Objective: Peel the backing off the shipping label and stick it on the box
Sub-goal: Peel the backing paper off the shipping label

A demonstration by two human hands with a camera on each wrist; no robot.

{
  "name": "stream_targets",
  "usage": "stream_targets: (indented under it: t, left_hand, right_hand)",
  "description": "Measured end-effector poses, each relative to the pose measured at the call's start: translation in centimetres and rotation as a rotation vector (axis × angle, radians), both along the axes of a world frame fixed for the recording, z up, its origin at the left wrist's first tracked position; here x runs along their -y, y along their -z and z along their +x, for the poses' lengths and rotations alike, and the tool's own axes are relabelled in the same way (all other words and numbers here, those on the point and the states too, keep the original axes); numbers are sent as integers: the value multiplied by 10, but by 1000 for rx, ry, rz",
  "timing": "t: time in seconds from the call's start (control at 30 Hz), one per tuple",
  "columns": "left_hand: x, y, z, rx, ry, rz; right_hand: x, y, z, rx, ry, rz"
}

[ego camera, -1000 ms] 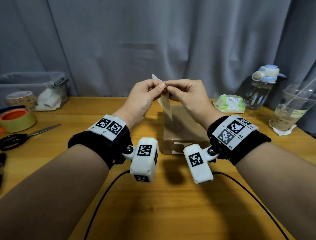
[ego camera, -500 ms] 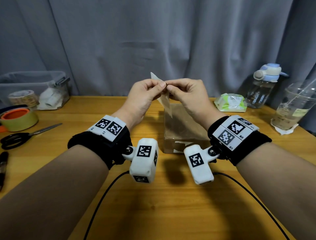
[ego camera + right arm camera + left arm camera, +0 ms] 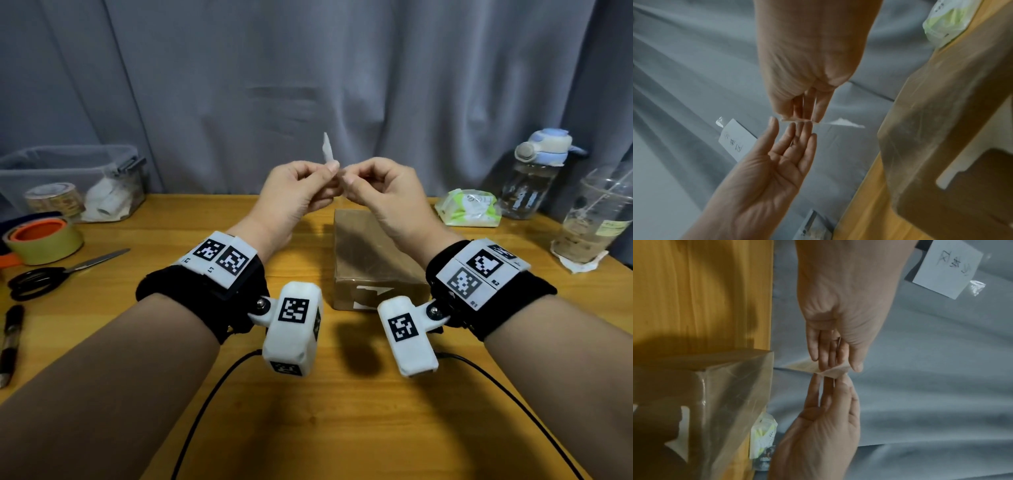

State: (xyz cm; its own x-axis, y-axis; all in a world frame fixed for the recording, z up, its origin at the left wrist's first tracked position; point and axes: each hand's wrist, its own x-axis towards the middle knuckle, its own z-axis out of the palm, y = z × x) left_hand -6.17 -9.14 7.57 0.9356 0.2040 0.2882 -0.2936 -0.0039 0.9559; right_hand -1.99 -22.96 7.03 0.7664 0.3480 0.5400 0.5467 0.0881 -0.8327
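Both hands, left hand point(image 3: 294, 195) and right hand point(image 3: 383, 192), are pinching the shipping label point(image 3: 328, 154), separating its backing; next, peeling apart above the box point(image 3: 370, 260) at 6 o'clock.

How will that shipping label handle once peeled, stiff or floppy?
Likely floppy: the shipping label is thin and already bends where the left hand and right hand pinch it. Probably very light. It may curl or stick to fingers.

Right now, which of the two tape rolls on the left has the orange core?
The yellow tape roll lying flat on the bare table, beside the scissors. The other roll stands further back against the clear plastic bin and shows no orange.
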Motion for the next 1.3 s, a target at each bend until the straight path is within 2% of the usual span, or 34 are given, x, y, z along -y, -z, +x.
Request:
stream_targets:
  t: [0.07,0.17,0.3,0.4,0.57,0.7,0.8,0.97,1.3]
  left_hand:
    - [1,0,1,-58,16,-33]
    - [4,1,2,-55,5,-36]
    - [6,4,-2,-3,33,111]
    - [5,7,-7,10,129,181]
    - [2,11,-10,14,180,327]
    - [-2,13,-9,18,145,284]
    - [-5,12,-8,69,100,181]
    - [-9,10,-11,30,149,90]
    - [-10,3,-15,-80,207,90]
  right_hand:
    - [0,3,-4,45,-9,-60]
    - [2,5,-9,60,-10,-76]
    - [2,5,-7,43,96,-43]
    - [5,6,4,90,229,-150]
    - [9,3,6,109,301,-268]
    - [12,2,3,154,336,-359]
    - [14,-1,-2,242,335,-437]
    - [15,0,-6,378,348,-510]
    - [13,-1,0,496,337,-596]
